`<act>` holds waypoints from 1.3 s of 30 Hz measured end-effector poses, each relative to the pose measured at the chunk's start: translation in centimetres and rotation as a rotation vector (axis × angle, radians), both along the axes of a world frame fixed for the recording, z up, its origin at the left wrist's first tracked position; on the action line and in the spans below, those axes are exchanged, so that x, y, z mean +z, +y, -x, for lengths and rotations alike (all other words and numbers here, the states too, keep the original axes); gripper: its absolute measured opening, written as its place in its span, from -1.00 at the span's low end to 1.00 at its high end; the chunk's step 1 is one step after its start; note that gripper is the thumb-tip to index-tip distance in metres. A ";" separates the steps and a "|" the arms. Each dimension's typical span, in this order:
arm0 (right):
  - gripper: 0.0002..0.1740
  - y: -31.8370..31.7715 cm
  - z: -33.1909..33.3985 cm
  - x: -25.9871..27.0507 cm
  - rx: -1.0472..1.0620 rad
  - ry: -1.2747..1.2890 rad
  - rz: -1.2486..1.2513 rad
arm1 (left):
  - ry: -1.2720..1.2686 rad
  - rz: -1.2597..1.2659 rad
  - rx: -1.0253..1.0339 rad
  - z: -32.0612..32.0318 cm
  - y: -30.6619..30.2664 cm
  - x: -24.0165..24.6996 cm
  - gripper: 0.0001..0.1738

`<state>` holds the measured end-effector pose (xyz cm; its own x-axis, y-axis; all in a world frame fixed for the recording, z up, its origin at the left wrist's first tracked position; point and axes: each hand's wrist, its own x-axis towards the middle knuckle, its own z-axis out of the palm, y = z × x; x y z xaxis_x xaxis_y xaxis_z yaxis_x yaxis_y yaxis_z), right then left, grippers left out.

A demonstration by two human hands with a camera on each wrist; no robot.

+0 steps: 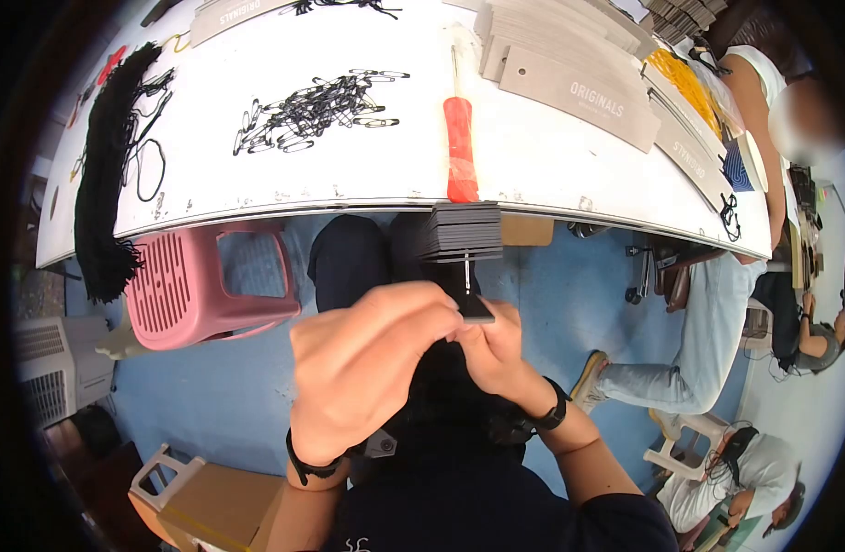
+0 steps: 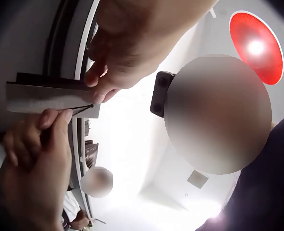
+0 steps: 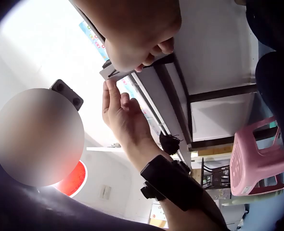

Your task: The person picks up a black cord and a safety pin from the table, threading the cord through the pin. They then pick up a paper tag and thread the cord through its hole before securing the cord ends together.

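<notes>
A dark grey card tag (image 1: pixel 478 311) with a hole at one end is between my two hands, in front of my chest. My left hand (image 1: pixel 372 354) pinches its near end with thumb and finger. At the tag's side, my right hand (image 1: pixel 496 354) grips its edge. In the left wrist view a thin black strand (image 2: pixel 83 109) runs from the hole across the tag's face to the right fingertips. Just beyond the held tag, a stack of dark tags (image 1: pixel 466 230) overlaps the table edge in the head view.
On the white table (image 1: pixel 349 175) lie black safety pins (image 1: pixel 321 110), a red-handled awl (image 1: pixel 460 147), grey printed cards (image 1: pixel 579 92) and a bundle of black cords (image 1: pixel 109 175). A pink stool (image 1: pixel 178 290) stands below at left. Other people sit at the right.
</notes>
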<state>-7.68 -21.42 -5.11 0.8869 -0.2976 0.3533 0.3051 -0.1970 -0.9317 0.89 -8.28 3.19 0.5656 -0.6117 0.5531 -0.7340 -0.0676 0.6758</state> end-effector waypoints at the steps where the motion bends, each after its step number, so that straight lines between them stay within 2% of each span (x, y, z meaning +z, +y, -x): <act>1: -0.80 -0.1 0.2 -0.2 0.009 -0.044 0.134 | 0.000 0.000 0.000 0.1 0.1 -0.3 -0.77; 2: -0.84 -0.1 0.4 -0.4 0.018 -0.088 0.268 | -0.016 -0.063 -0.044 0.3 0.3 -0.6 -0.78; 3: -0.84 -0.1 0.9 -0.5 0.019 -0.088 0.266 | -0.032 -0.128 -0.088 0.6 0.5 -1.0 -0.77; 6: -0.86 0.1 2.2 0.1 -0.030 -0.122 0.607 | -0.040 -0.156 -0.121 1.3 0.7 -1.8 -0.67; 8: -0.85 0.1 2.2 0.7 -0.028 -0.150 0.619 | -0.020 -0.190 -0.153 1.7 0.8 -2.2 -0.57; 13: -0.82 -0.6 3.0 2.8 0.056 -0.148 0.798 | -0.104 -0.132 -0.105 2.1 1.0 -3.2 -0.64; 17: -0.81 -1.5 2.8 5.3 0.137 -0.170 0.794 | -0.123 -0.107 -0.068 2.5 2.0 -4.3 -0.66; 19: -0.78 -1.2 1.6 5.7 -0.122 -0.058 0.410 | -0.043 -0.028 -0.069 2.8 3.0 -4.8 -0.67; 21: -0.78 -0.9 0.3 5.7 -0.088 0.000 0.127 | 0.197 -0.066 -0.080 3.2 3.8 -4.4 -0.80; 23: -0.83 -0.6 -0.3 5.7 -0.077 0.002 0.032 | 0.232 -0.007 -0.076 3.0 3.7 -4.7 -0.78; 25: -0.86 -0.2 -0.5 5.4 -0.093 -0.011 -0.016 | 0.393 0.044 -0.073 3.1 3.8 -4.8 -0.80; 29: -0.96 0.1 -0.1 5.4 -0.121 -0.038 -0.159 | 0.470 0.089 -0.109 2.8 3.7 -4.9 -0.87; 33: -0.97 -0.2 0.5 5.9 -0.072 -0.014 -0.162 | 0.601 0.077 -0.170 2.5 3.8 -4.4 -0.90; 36: -0.92 0.0 0.8 6.2 0.030 0.011 -0.284 | 0.715 0.119 -0.210 2.4 3.7 -4.1 -0.91; 38: -0.83 0.3 0.9 6.2 0.340 0.031 -0.624 | 0.740 0.125 -0.223 2.4 3.7 -4.0 -0.92; 39: -0.78 0.2 1.0 6.1 0.483 0.053 -0.673 | 0.741 0.127 -0.220 2.3 3.8 -4.0 -0.92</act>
